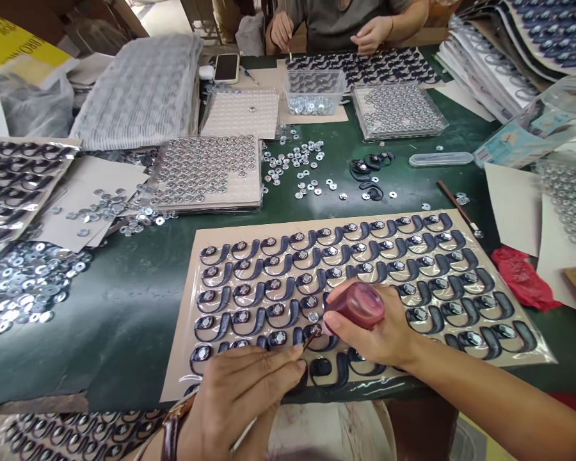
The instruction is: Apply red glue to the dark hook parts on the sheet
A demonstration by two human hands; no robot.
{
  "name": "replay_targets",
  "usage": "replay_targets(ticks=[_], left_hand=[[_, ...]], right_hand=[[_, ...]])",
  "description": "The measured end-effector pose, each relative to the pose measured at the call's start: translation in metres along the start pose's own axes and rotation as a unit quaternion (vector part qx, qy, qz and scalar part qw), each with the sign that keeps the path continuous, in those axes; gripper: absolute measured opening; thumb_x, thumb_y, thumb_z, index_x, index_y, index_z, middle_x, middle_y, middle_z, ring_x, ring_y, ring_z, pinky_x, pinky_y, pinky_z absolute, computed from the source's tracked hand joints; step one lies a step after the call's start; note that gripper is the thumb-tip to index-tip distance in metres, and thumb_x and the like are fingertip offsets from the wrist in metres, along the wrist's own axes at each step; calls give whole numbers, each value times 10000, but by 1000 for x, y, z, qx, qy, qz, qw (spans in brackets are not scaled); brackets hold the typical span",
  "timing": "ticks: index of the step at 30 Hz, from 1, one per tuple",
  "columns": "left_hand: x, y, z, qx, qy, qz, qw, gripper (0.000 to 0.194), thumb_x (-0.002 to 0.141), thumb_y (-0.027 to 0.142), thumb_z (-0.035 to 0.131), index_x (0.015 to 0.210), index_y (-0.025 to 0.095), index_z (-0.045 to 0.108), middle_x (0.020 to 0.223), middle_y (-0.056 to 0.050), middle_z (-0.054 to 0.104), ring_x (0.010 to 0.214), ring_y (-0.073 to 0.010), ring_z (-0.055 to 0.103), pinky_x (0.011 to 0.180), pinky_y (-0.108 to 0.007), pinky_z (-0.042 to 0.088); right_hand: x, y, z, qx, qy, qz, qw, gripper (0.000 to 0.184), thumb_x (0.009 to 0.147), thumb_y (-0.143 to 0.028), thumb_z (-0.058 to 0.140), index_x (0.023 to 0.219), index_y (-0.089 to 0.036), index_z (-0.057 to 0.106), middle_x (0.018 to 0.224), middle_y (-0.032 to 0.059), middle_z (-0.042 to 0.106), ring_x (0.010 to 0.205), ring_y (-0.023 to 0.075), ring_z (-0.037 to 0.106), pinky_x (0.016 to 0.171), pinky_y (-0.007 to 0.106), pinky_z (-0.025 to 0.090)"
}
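A beige card (182,358) with clear film lies before me, covered in rows of dark hook-shaped pieces, most with a shiny round stone at one end. My right hand (384,339) is closed around a dark red translucent bottle (360,305), tilted over the lower middle of the card. Close to its left, my left hand (249,390) pinches a thin stick (311,340), whose dark tip meets one piece's round end. A small pale disc (313,317) shows just above that tip. One nearby piece (321,366) has a plain dark round end without a stone.
Loose silver discs (33,282) are heaped at left, with more scattered mid-table. Behind stand a stone-filled sheet (206,169), a clear tub (314,93) and a stone tray (398,109). A brush (458,208) and red cloth (525,278) lie right. Across the table another person's hands (372,35) work.
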State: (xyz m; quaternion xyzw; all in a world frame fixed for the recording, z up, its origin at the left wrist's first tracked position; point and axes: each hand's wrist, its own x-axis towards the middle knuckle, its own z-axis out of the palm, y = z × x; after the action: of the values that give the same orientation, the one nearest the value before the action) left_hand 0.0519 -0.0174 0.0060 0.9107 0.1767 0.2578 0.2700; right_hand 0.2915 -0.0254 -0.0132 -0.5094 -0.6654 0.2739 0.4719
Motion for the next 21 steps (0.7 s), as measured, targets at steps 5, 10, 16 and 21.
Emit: replay_targets(ticks=[5,10,16,21], left_hand=[[1,-3,1,-45,61,-92,993,291,842,21,530,1095,122,632,1037,-80,718,933,-150,700,784,-238,589],[-2,-6,4,-66,63,-124,988,262,862,46,533,1083,137,640,1036,-80,717,929,-158,701,783,-269,595],[-4,-6,6,-88,83,-78,990,322,842,0,532,1129,124,609,1079,-93,703,945,-137,693,765,-237,587],[-6,-4,9,-66,100,-47,992,361,826,-14,521,1151,125,596,1074,-82,706,949,-133,693,753,-234,579]], right_hand=[[-3,1,3,24,-8,-19,1000,132,801,-318,676,823,-198,625,653,5,671,488,123,610,461,233,509],[-2,0,-1,50,-27,-16,998,220,738,-308,750,874,-189,625,668,0,683,487,127,620,445,234,505],[4,-32,-63,135,-74,141,978,223,828,-336,690,1031,-247,664,798,47,740,673,208,720,569,290,590],[-11,-25,-117,68,227,73,969,454,845,-641,484,812,-256,723,690,106,666,540,220,649,552,407,527]])
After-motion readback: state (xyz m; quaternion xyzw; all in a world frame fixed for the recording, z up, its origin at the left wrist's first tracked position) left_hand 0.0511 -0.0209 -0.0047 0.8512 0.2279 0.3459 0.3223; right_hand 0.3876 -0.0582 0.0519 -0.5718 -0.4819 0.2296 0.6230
